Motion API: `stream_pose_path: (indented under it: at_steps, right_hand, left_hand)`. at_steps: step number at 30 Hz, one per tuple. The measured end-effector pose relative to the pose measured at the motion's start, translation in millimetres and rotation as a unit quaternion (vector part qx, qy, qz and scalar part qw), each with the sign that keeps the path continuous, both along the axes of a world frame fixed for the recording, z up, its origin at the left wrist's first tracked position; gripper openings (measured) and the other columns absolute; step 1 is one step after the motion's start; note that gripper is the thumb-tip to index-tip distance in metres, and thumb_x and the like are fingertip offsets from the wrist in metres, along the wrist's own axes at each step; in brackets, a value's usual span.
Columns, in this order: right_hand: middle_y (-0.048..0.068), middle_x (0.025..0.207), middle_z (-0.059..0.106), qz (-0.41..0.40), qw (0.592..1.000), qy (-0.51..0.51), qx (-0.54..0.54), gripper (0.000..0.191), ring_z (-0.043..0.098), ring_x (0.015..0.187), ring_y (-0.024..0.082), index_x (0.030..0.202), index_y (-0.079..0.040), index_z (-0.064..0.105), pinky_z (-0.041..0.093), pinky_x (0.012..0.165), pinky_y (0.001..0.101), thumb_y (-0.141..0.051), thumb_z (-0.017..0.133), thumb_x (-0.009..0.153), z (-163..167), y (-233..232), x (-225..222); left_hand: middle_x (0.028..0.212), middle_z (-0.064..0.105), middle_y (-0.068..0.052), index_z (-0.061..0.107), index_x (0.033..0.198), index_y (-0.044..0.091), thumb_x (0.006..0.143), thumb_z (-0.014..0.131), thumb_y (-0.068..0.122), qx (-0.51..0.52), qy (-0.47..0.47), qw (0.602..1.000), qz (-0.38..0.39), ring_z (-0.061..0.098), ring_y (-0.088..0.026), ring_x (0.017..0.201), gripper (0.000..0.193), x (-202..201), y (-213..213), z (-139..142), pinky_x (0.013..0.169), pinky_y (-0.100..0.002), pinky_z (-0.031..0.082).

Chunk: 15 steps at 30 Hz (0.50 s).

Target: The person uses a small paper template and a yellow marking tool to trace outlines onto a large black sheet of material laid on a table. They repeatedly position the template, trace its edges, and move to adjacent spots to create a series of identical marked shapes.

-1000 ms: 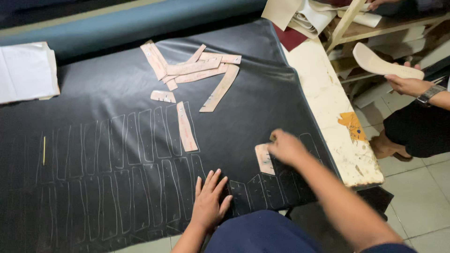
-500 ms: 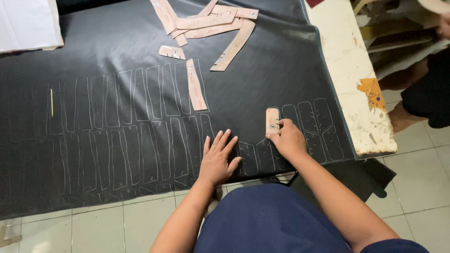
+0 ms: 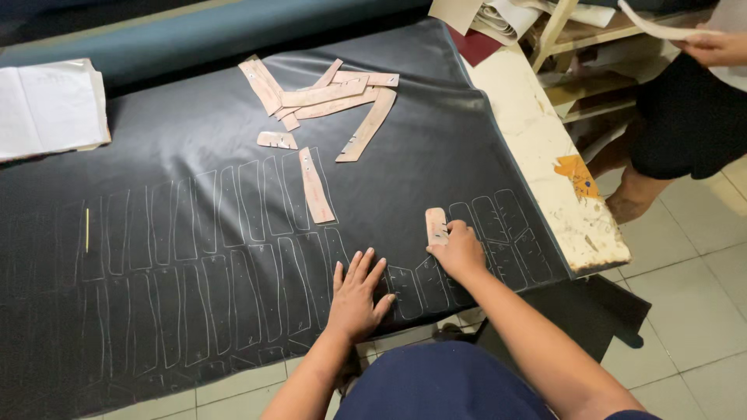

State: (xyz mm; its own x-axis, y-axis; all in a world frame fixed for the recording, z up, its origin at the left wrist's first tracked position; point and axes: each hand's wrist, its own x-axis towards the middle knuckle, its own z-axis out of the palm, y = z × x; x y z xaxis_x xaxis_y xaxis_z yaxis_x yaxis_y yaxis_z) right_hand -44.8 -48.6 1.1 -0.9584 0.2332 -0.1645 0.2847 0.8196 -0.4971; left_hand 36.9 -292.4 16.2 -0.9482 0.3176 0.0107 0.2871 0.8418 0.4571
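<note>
Cardboard pattern piece (image 3: 436, 226) lies flat on the dark sheet (image 3: 436, 140) near the table's (image 3: 545, 155) edge, pinned by the right hand (image 3: 459, 249), fingers together. It looks light, thin and stiff, likely to slide; press it flat. Left hand (image 3: 356, 294) rests nearby, fingers spread on the sheet.

I have one view only, from the camera worn on my head. It looks steeply down and forward over my own lap onto the black sheet (image 3: 233, 233) spread across the table (image 3: 545, 155). It sits close: my left hand (image 3: 355, 295) and right hand (image 3: 459, 249) fill the lower middle of the frame, forearms entering from the bottom edge. The far table edge lies near the top. The right margin takes in tiled floor (image 3: 700, 311) and another person (image 3: 685, 117) standing there.
</note>
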Motion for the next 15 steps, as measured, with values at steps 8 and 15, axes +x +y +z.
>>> stream_pose_path:
  at_steps: [8,15]
  right_hand:
    - [0.014,0.110,0.074,0.049,0.999,0.016,-0.001,0.048,0.071,0.103,0.037,0.126,-0.012,0.064,0.054,0.089,0.0492,-0.030,0.067,0.082,5.6,8.2,-7.4]
    - [0.014,0.116,0.071,0.114,0.988,0.041,-0.096,0.051,0.069,0.108,0.033,0.128,-0.010,0.064,0.054,0.093,0.0430,-0.035,0.074,0.085,-2.8,3.9,-1.2]
  left_hand:
    - [0.165,0.027,-0.007,0.045,0.150,0.018,0.085,0.071,0.043,-0.007,-0.027,1.000,0.007,0.019,-0.027,0.154,0.075,-2.2,-0.4,5.8,0.123,-0.053,0.005]
    - [0.160,0.036,-0.008,0.054,0.143,0.017,0.081,0.076,0.038,0.015,0.003,1.000,0.021,0.027,-0.028,0.150,0.069,-2.8,-3.0,3.8,0.121,-0.055,0.011]
